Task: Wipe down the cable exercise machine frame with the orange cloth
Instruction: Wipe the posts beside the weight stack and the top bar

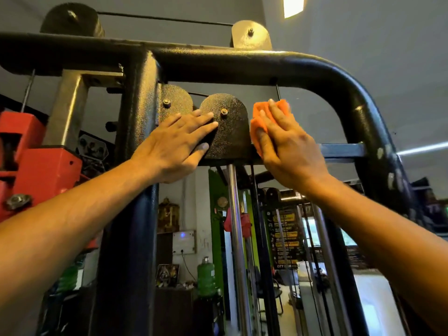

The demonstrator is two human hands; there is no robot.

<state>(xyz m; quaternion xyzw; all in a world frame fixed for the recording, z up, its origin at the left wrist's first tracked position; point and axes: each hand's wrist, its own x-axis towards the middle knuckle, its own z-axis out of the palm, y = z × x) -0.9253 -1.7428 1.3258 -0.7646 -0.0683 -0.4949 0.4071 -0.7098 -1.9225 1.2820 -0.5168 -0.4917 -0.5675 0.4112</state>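
The black cable machine frame arches overhead, with a thick upright post at left and a curved tube at right. My right hand presses the orange cloth flat against the frame just right of a rounded black pulley cover, above a blue crossbar. My left hand lies flat with fingers spread on the post and the pulley cover, holding nothing.
A red machine part juts out at left. Chrome guide rods and cables drop below the pulley cover. Behind stand a green water jug, a green pillar, posters and a ceiling light.
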